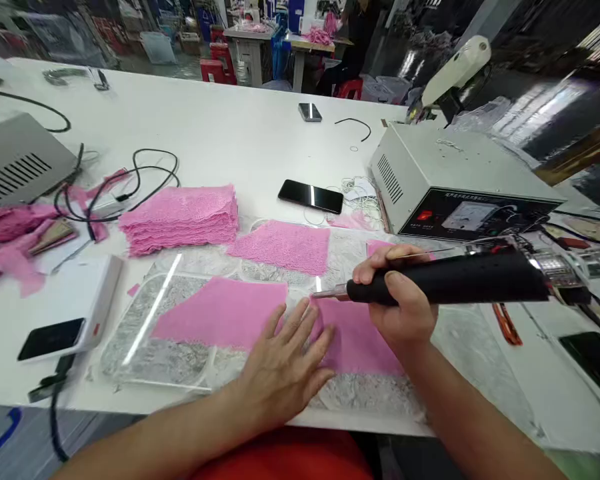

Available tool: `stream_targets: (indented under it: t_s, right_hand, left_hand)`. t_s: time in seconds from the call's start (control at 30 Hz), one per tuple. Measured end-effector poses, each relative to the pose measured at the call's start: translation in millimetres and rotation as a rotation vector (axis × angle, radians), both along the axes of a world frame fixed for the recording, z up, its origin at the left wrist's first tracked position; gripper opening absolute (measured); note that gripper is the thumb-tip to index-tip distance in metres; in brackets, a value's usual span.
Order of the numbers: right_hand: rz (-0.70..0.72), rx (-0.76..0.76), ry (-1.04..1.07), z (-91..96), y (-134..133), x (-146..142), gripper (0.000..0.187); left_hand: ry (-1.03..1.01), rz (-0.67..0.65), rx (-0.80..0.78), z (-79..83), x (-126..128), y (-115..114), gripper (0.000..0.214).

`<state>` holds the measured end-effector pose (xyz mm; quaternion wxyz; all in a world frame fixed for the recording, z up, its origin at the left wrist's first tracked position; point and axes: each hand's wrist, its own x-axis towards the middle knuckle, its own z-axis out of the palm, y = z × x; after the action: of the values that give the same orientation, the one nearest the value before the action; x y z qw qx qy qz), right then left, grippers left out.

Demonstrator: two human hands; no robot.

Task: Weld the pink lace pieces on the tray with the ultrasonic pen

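The left hand [287,367] lay palm down with its fingers spread flat, gripping nothing. Its fingertips rested where two smooth pink fabric pieces came close together: the slanted pink fabric piece on the left [220,312] reached out from beyond the index finger, and the broad pink fabric piece on the right [363,343] ran from the outstretched fingers toward the right forearm.

The right hand [405,300] was closed around a thick black-handled tool with a slender metal tip [450,277], held nearly level. The tip pointed left and ended at the upper left corner of the right-hand piece, just beyond the left hand's fingertips.

Both pieces lay on a grey-and-white mottled sheet [165,367] spread over a long white table [220,127]. Beyond the left hand, well apart from its fingers, was a rough-textured pink fabric piece [285,245]; to the left of that stood a neat stack of pink textured cloth [180,221]. A black smartphone [311,196] lay farther back, and behind the tool sat a pale grey metal box with a black dial panel [465,173].
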<state>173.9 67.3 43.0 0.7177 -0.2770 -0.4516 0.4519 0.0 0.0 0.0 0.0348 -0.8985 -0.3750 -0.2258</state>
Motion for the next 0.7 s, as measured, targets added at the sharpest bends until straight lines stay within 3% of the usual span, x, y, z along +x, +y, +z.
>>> stream_targets:
  t_s: [0.7]
  right_hand:
    - [0.011,-0.004,-0.102,1.8,-3.4,-3.4,0.011]
  left_hand:
    - [-0.006,-0.007,-0.035,-0.4,-1.9,0.4,0.047]
